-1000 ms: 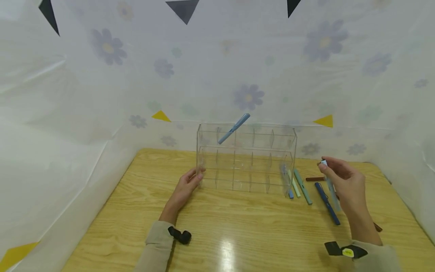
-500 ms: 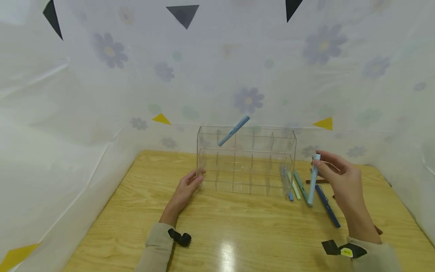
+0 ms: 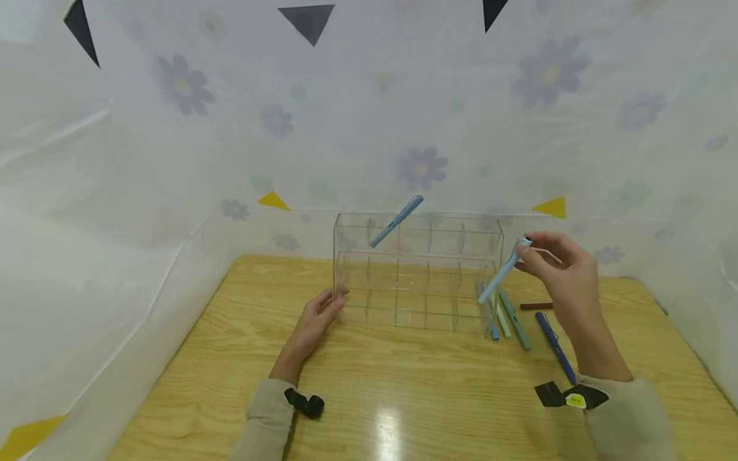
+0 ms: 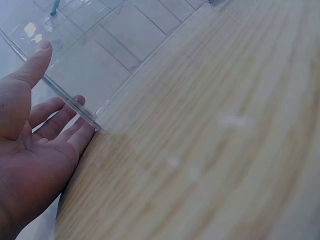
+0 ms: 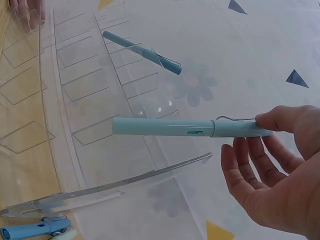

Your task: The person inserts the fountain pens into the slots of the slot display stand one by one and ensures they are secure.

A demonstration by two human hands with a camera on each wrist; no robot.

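Observation:
A clear pen rack (image 3: 412, 256) with rows of compartments stands on the table. My left hand (image 3: 316, 320) holds its lower left side; in the left wrist view the thumb and fingers lie around the panel's edge. My right hand (image 3: 567, 282) is raised just beyond the rack's right side. Between thumb and fingertips it pinches a pale blue pen (image 5: 165, 127) by the capped, clipped end. That pen slants, its free end pointing down-left to the rack's right part. A mid-blue pen (image 3: 398, 221) leans in the top row, left of centre.
By the rack's right side lie a green pen (image 3: 515, 320), a pale green pen (image 3: 503, 320) and a blue pen (image 5: 37, 228). Farther right are a navy pen (image 3: 555, 347) and a brown pen (image 3: 536, 307). A patterned sheet hangs behind the table (image 3: 369, 397).
My right hand has lifted the pale blue pen and carried it left towards the rack, tilting it from nearly upright to slanted. The left hand and the rack stay in place.

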